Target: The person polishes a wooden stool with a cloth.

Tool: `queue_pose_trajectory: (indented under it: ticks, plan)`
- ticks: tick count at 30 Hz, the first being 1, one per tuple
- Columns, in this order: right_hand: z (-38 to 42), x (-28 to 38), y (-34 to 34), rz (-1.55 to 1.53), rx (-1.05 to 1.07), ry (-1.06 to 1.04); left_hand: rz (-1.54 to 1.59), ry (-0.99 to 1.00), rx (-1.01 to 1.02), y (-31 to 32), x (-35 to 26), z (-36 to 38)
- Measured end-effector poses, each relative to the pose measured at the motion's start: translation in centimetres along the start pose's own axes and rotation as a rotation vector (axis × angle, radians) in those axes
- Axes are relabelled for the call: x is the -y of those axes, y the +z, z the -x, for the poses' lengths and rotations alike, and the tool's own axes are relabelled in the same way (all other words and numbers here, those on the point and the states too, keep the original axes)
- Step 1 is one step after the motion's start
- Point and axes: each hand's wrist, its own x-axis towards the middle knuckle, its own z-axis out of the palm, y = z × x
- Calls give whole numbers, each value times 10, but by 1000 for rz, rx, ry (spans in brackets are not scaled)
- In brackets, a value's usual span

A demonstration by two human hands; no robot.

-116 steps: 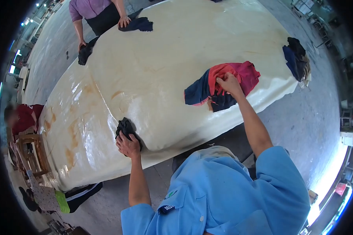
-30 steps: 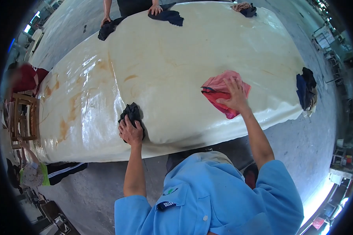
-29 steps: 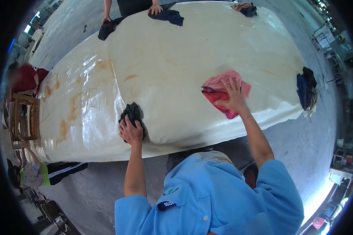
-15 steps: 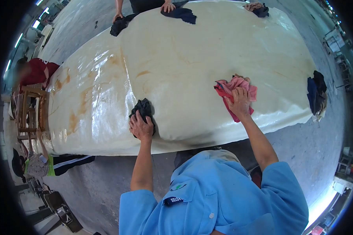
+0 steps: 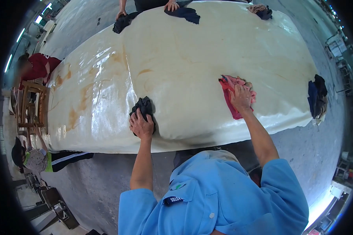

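Left hand [image 5: 141,126]: palm down, fingers slightly spread, near the desk [image 5: 184,86]'s near edge
Right hand [image 5: 241,98]: palm down, fingers curled
Arms [image 5: 142,166]: both stretched forward

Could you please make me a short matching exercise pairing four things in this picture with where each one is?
Things:
1. black cloth
2. wooden frame
3. red and pink cloth
4. brown streaks

Places, with left and right for the streaks and frame as pictured:
A. on the pale sheet, mostly toward the left
B. under the wearer's right hand
C. beside the left end of the pale sheet
D. under the wearer's left hand

Right pairs: 1-D, 2-C, 3-B, 4-A
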Motion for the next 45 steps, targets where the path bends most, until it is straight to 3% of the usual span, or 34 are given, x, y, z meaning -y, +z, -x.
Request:
queue_pose_trajectory:
  ticks: [2,6,9,15,17,21,23,27,30,33,35,37,40,42,45]
  plan:
    - [-2,-1,3,-43,83,93,-4,-3,9,0,1,1]
    - [-13,-3,-7,-127,29,54,-2,8,-17,0,-1,1]
    - [-15,-3,-7,-238,316,257,4,8,-21,-1,-1,1]
    - [-14,-8,2,-171,404,282,11,16,-26,-1,-1,2]
    - [-12,-3,-2,-157,31,105,8,23,-42,0,0,0]
    - [-4,6,-10,-131,60,139,8,2,-21,2,1,1]
    - [-4,8,-17,-132,-106,18,0,-3,-21,2,1,1]
    - [4,5,-3,-117,-133,19,11,13,-37,3,2,1]
    - [13,1,12,-22,74,207,21,5,-18,3,2,0]
    - [12,5,7,97,-208,82,30,-21,20,12,6,1]
    - [8,5,8,-34,-127,72,48,-8,33,19,12,0]
    - [13,6,13,33,-107,90,49,-37,70,9,8,0]
    - [12,4,17,58,-163,64,30,0,-68,3,8,1]
    - [9,9,3,41,-2,146,49,-1,-10,-7,3,1]
    - [14,2,14,37,-47,115,52,-4,-33,-11,1,2]
